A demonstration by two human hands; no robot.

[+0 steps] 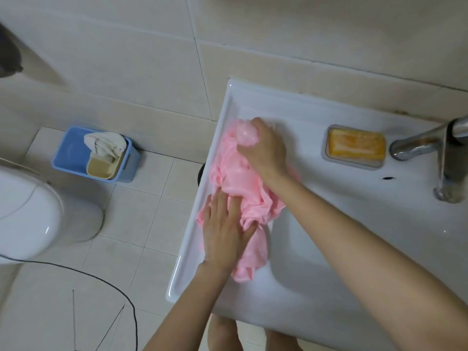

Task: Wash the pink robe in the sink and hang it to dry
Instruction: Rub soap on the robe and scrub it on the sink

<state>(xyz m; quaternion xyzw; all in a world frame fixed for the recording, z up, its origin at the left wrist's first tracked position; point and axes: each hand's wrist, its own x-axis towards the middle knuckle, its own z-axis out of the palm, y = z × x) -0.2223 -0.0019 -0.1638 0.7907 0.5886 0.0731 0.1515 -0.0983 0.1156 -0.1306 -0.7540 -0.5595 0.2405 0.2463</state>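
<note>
Sink [291, 110]: white glazed ceramic, smooth, high gloss. Pink robe [235, 178]: soft cloth, matt, crumpled, and it looks wet. Faucet [445, 158]: polished metal, dulled in patches. Soap bar [355, 144]: orange, waxy sheen, in a translucent plastic soap dish [352, 164]. Toilet [30, 214]: glossy white ceramic. Bin [68, 153]: smooth blue plastic, low sheen. Wall tiles [126, 59]: beige, smooth, faint gloss. Floor tiles [141, 224]: pale, matt, with darkened grout lines.

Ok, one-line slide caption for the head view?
Washing at the sink: left hand presses the pink robe on the ledge, right hand grips its bunched far end.
</note>
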